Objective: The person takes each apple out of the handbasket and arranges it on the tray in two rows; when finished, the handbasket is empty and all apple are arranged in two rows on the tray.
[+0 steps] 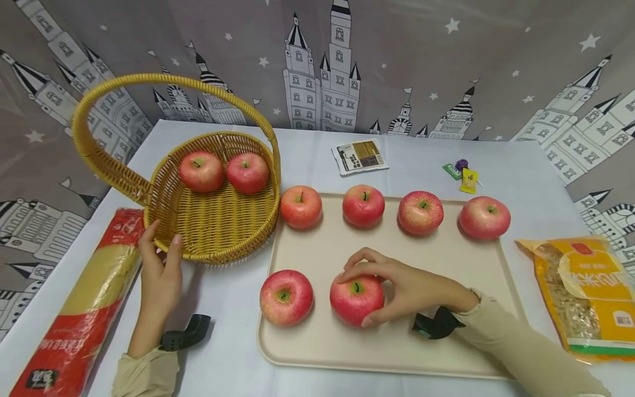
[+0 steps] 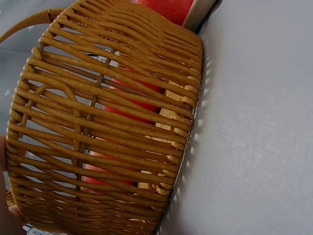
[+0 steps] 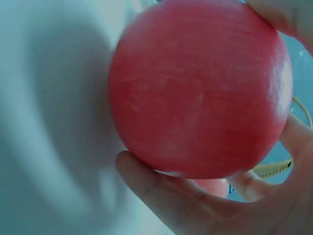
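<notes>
My right hand [image 1: 399, 281] grips a red apple [image 1: 351, 306] low over the front middle of the beige tray [image 1: 397, 353]. In the right wrist view, fingers and thumb curl round this apple [image 3: 200, 93]. My left hand [image 1: 162, 278] holds the near-left rim of a yellow wicker basket [image 1: 218, 255], with part of its fingers hidden. Inside the basket, toward the back, lie two apples, one on the left [image 1: 201, 172] and one on the right [image 1: 248, 173]. Another apple [image 1: 286, 298] sits at the tray's front left. Along its back edge stand several more, including a leftmost orange-red one [image 1: 301, 207].
The basket's tall handle [image 1: 173, 79] arches over it. A long red-and-yellow packet [image 1: 81, 309] lies at the left, an orange bag [image 1: 585, 298] at the right. Behind the tray are a flat sachet [image 1: 360, 156] and small sweets [image 1: 468, 180]. A castle-print curtain [image 1: 416, 49] hangs behind.
</notes>
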`<act>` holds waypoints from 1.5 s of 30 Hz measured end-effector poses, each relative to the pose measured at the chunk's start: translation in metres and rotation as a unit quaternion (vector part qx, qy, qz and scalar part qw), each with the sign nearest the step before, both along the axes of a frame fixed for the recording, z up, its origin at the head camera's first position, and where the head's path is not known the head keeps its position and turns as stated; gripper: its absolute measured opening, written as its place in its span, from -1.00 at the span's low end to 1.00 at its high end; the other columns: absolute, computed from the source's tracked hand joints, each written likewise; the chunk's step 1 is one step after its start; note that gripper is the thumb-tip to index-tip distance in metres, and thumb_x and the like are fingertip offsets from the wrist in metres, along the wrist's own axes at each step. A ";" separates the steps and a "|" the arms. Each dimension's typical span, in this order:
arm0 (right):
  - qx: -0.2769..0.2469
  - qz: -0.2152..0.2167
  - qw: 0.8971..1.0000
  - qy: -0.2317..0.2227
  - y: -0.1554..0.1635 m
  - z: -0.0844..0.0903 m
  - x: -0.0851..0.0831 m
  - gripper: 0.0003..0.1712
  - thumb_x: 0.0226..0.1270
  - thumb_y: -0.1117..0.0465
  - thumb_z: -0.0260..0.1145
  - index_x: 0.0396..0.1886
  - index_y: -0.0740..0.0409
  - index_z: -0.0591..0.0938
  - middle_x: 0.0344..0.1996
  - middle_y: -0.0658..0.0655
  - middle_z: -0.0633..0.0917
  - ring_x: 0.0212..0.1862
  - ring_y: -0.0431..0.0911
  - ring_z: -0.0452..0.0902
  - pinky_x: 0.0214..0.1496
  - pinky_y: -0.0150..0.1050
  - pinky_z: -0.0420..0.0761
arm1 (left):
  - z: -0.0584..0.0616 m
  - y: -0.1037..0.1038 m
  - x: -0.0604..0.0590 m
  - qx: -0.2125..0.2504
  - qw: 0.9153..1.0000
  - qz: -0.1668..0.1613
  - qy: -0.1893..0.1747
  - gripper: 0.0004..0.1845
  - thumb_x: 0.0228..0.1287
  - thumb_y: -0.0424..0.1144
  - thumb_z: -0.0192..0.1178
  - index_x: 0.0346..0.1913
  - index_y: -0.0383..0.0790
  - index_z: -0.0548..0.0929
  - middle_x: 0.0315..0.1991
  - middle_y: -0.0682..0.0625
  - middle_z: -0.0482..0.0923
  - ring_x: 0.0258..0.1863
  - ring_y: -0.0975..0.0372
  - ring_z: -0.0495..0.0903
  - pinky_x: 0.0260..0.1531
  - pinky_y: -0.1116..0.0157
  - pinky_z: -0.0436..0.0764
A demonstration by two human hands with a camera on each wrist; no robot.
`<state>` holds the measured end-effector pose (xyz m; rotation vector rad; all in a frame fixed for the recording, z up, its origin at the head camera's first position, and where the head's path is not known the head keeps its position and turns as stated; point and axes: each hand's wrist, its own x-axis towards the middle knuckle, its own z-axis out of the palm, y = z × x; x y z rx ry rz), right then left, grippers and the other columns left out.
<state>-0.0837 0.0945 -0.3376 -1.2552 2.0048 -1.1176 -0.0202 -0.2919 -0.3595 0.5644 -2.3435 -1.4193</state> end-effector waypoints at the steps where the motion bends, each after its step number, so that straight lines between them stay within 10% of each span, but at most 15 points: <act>1: -0.001 0.000 1.000 0.003 0.003 -0.003 0.003 -0.33 -0.02 -0.09 0.39 0.15 -0.21 0.42 0.07 -0.08 0.30 0.13 -0.21 0.22 0.14 -0.34 0.39 | 0.000 0.000 0.000 -0.001 1.000 0.000 -0.001 -0.42 0.38 -0.13 -0.16 0.39 -0.03 -0.07 0.42 -0.07 -0.14 0.38 -0.02 -0.01 0.28 -0.11 0.08; 22: 0.085 -0.002 0.993 0.082 0.016 -0.008 0.021 -0.04 0.00 -0.24 0.29 0.37 -0.18 0.08 0.33 -0.10 0.12 0.31 -0.20 0.18 0.24 -0.21 0.38 | 0.003 0.000 0.000 -0.013 1.000 0.000 -0.008 -0.43 0.39 -0.11 -0.18 0.39 0.03 -0.09 0.42 -0.05 -0.14 0.31 -0.11 0.11 0.23 -0.09 0.17; 32: 0.052 -0.045 0.991 0.117 0.001 0.034 -0.016 -0.28 0.18 -0.09 0.23 0.33 -0.25 0.18 0.25 -0.18 0.30 0.22 -0.25 0.28 0.24 -0.19 0.37 | 0.001 0.002 0.001 -0.010 1.000 -0.003 -0.009 -0.42 0.39 -0.10 -0.18 0.39 0.01 -0.09 0.43 -0.06 -0.16 0.32 -0.13 0.10 0.23 -0.13 0.14; 45: 0.019 -0.010 0.978 0.208 -0.118 0.066 -0.073 -0.26 0.23 -0.08 0.18 0.35 0.01 0.19 0.28 0.01 0.31 0.31 -0.21 0.19 0.35 -0.30 0.21 | -0.001 0.001 0.002 -0.012 1.000 -0.002 -0.010 -0.42 0.39 -0.09 -0.18 0.39 0.00 -0.09 0.43 -0.06 -0.17 0.33 -0.13 0.07 0.24 -0.14 0.12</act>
